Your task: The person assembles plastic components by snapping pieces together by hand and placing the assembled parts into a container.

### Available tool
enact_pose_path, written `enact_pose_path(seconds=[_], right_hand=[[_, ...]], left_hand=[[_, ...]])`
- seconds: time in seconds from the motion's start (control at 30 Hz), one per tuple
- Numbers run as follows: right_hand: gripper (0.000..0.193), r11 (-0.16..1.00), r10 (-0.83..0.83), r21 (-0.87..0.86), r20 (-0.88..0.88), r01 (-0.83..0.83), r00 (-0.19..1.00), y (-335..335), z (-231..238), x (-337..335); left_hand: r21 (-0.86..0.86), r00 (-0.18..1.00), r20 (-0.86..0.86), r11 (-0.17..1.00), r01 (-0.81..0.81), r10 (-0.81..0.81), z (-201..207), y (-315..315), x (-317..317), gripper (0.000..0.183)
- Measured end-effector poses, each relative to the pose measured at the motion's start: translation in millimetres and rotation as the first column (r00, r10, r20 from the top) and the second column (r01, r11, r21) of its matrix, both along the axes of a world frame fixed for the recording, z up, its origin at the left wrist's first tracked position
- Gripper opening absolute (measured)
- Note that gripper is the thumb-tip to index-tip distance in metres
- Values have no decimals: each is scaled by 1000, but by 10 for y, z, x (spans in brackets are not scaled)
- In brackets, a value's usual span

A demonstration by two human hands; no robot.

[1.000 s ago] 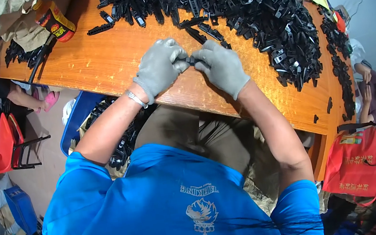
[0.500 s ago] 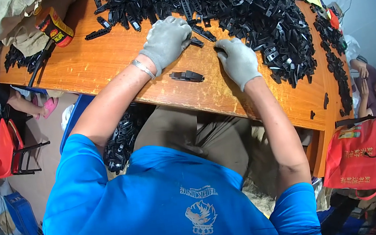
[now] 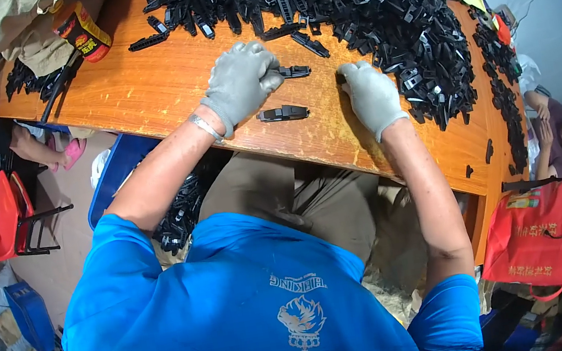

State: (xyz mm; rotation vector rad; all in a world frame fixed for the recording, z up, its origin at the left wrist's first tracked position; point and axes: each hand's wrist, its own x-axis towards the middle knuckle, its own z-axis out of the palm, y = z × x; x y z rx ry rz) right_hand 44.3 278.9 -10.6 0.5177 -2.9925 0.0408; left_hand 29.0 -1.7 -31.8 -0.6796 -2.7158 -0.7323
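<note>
Only a small part of the work is seemingly being dealt with: one held piece (image 3: 296,71), black and elongated, is being handled, and one loose piece (image 3: 284,113) of similar shape is being kept apart near the close edge of the counter (image 3: 143,112). A great deal appears to be being left, since a large heap (image 3: 389,24) of black parts is being spread across the far and right portions of the surface. Whether finished or unfinished parts are being gathered there is not being shown, and no join between the two separate pieces is being made out. More black parts (image 3: 176,219) are being stored below the close edge, on the left.

The held piece is being pinched at its left end by the left grip (image 3: 241,84), whose gloved fingers are being kept together on it; its free end is being pointed right, toward the gap between the hands. The loose piece is being left untouched, just below and to the right of that grip. The right grip (image 3: 372,94) is being held well apart from both pieces, beside the heap, with its fingers being curled; whether anything is being clasped there cannot be told.
</note>
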Motion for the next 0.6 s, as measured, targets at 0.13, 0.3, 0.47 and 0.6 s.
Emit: enact_pose_path(seconds=[0.13,0.3,0.47,0.6], right_hand=[[22,952,70,-296,-34,-77,997,-298,-19,-4],[20,869,134,-469,-89,-160,987,-442,-141,-105],[17,819,178,-546,-48,-175,983,-327,-190,-226],[14,845,245,-454,-140,-282,960,-550,-212,-241]], left_hand=[[15,998,-54,1000,15,-14,-39,-10,-15,19],[20,998,-52,999,27,-26,-66,-1,-37,19],[55,998,-44,997,54,-51,-72,4,-52,17],[74,997,-41,995,72,-69,-44,75,-60,18]])
